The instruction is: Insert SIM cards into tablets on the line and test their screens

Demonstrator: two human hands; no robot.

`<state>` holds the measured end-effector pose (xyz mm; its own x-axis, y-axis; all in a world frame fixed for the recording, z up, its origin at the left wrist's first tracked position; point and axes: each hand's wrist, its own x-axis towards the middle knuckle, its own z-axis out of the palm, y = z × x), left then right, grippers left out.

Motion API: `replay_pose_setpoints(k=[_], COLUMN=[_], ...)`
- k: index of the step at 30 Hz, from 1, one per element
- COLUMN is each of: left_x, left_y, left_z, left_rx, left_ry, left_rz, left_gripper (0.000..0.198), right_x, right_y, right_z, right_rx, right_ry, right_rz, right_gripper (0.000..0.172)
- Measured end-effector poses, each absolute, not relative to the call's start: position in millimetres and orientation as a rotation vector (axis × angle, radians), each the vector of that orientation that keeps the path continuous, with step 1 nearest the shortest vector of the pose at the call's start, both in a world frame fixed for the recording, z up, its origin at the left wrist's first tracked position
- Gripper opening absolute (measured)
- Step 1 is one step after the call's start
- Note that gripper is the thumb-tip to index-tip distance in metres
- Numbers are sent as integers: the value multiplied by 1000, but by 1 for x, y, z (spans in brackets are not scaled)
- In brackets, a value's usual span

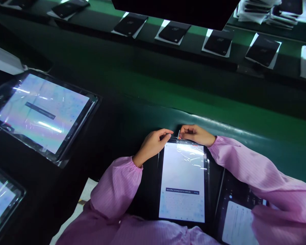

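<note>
A tablet (182, 166) with a lit white screen and clear film over it lies upright in front of me. A dark message bar crosses its lower part. At its top edge, my right hand (197, 134) is closed, pinching a small thin strip (179, 134) with an orange spot. The strip stands up from the edge; its exact kind is too small to tell. My left hand (155, 143) is at the top left corner of the same tablet. Its thumb and forefinger are brought close together beside the strip, and whatever is between them cannot be made out.
A second lit tablet (43, 115) in film lies at left, another (2, 200) below it. A dark-screened tablet (238, 211) is partly under my right sleeve. Along the back shelf sit several black devices (174, 31) on white sleeves, with a stack (256, 10) at upper right.
</note>
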<state>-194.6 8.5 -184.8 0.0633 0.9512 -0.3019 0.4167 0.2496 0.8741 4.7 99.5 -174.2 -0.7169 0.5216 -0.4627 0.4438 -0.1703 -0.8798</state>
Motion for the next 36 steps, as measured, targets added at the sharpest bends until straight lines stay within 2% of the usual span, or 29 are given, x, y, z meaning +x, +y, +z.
replay_pose_setpoints(k=[6, 10, 15, 18, 23, 30, 36], left_x=[-194, -190, -178, -171, -168, -168, -160], left_y=[8, 5, -6, -17, -45, -70, -84], left_z=[-184, -163, -112, -90, -68, -20, -9], left_rx=[1257, 1179, 1089, 1080, 1053, 1554, 1655], left_ry=[1479, 1433, 1299, 1212, 1022, 997, 925], left_rz=[683, 793, 961, 1027, 1121, 1003, 1063], left_gripper=[29, 29, 20, 18, 20, 13, 11], right_x=[4, 7, 16, 22, 33, 44, 58], right_y=[98, 91, 64, 42, 2, -50, -86], right_z=[-171, -151, -92, -55, -19, 4, 20], right_rx=[-1143, -1105, -910, -824, -821, -881, -1211], right_ry=[-1994, -2026, -2286, -2372, -2396, -2408, -2369], right_rz=[1972, 1856, 1287, 970, 750, 547, 372], right_gripper=[40, 35, 14, 9, 6, 9, 15])
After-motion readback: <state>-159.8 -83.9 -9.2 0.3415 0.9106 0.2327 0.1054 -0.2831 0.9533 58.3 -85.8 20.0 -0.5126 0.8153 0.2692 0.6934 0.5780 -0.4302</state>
